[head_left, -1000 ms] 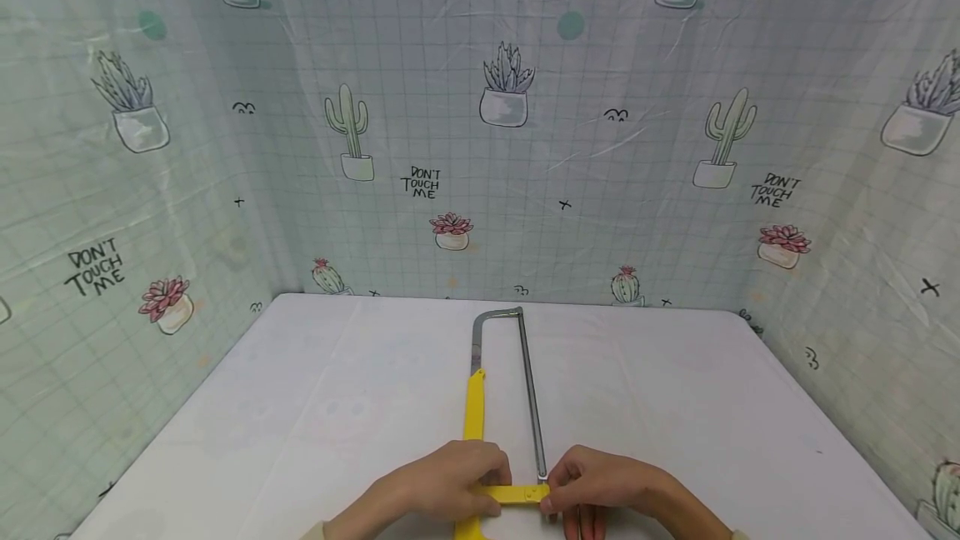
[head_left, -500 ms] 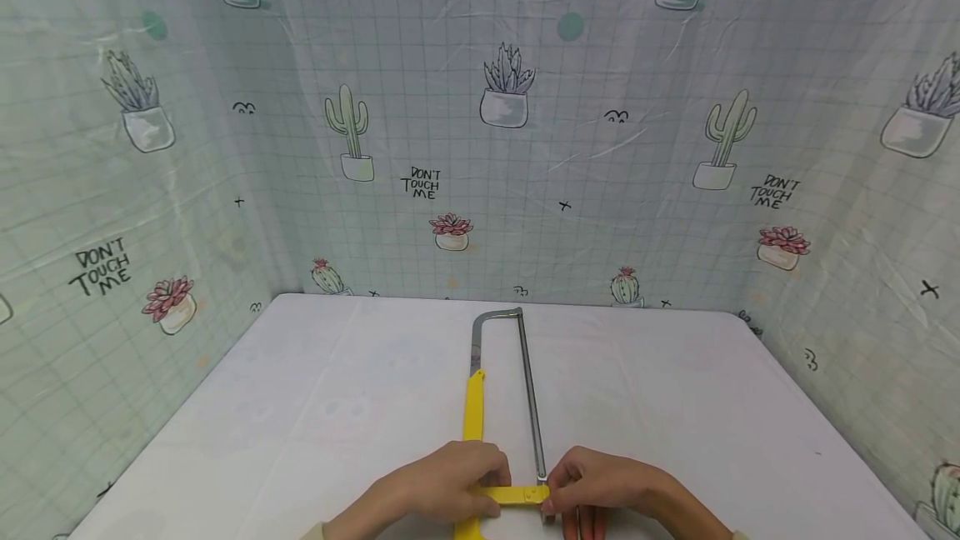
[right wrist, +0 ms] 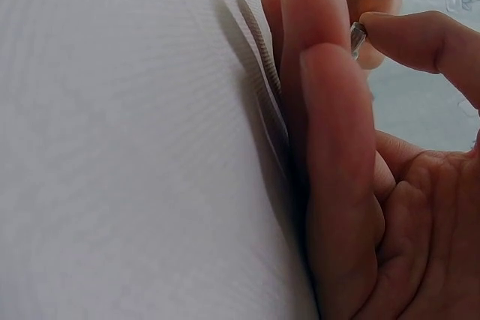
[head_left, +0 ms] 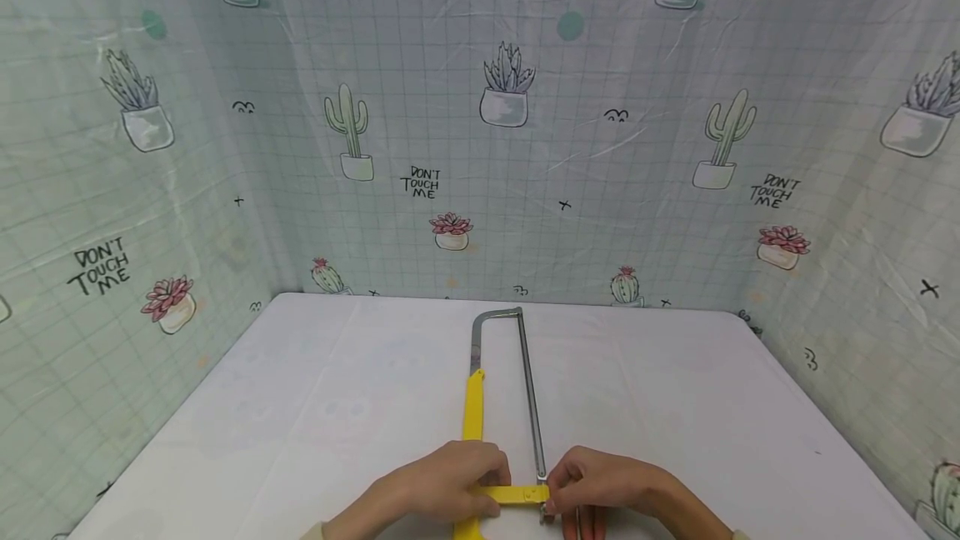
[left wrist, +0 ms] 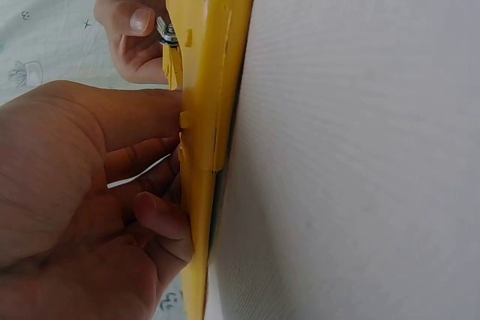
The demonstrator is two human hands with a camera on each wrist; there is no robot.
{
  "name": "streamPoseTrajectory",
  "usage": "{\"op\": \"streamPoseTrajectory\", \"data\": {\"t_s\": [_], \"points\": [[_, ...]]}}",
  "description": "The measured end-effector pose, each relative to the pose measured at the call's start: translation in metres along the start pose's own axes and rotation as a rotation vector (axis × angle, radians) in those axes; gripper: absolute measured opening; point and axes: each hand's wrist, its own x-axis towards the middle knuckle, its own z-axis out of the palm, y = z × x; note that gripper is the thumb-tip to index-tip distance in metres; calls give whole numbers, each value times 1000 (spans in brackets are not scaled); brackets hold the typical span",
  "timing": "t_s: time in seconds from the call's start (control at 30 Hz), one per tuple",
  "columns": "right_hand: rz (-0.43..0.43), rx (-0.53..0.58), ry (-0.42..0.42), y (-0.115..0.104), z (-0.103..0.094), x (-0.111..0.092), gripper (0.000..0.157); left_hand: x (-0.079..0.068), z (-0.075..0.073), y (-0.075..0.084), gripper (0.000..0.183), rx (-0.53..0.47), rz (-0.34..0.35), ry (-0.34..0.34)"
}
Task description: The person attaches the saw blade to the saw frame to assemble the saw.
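Note:
A hacksaw [head_left: 473, 407] with a yellow handle and grey metal front lies flat on the white table, its far end pointing away from me. Its blade [head_left: 531, 398] runs along the right side. My left hand [head_left: 457, 480] grips the yellow frame where the crosspiece [head_left: 513, 495] meets the handle. At the crosspiece's right end, my right hand [head_left: 600, 482] pinches a small metal wing nut [left wrist: 168, 31] between thumb and forefinger. In the right wrist view, the wing nut [right wrist: 357, 37] shows only partly between the fingertips, and the other fingers rest along the table.
The white table [head_left: 360, 390] extends to both sides of the saw and behind it. A cactus-printed curtain [head_left: 525, 157] encloses the table at the back, left and right.
The wing nut has turned slightly at the right fingertips. Both hands and the hacksaw stay in nearly the same place.

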Motion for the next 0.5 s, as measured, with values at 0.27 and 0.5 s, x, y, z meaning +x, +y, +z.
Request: {"op": "streamPoseTrajectory", "data": {"t_s": [0.27, 0.5], "points": [[-6, -1, -6, -1, 0, -1, 20, 1, 1, 1, 15, -10, -15, 0], [0, -2, -4, 0, 0, -1, 18, 2, 2, 1, 16, -10, -19, 1]]}}
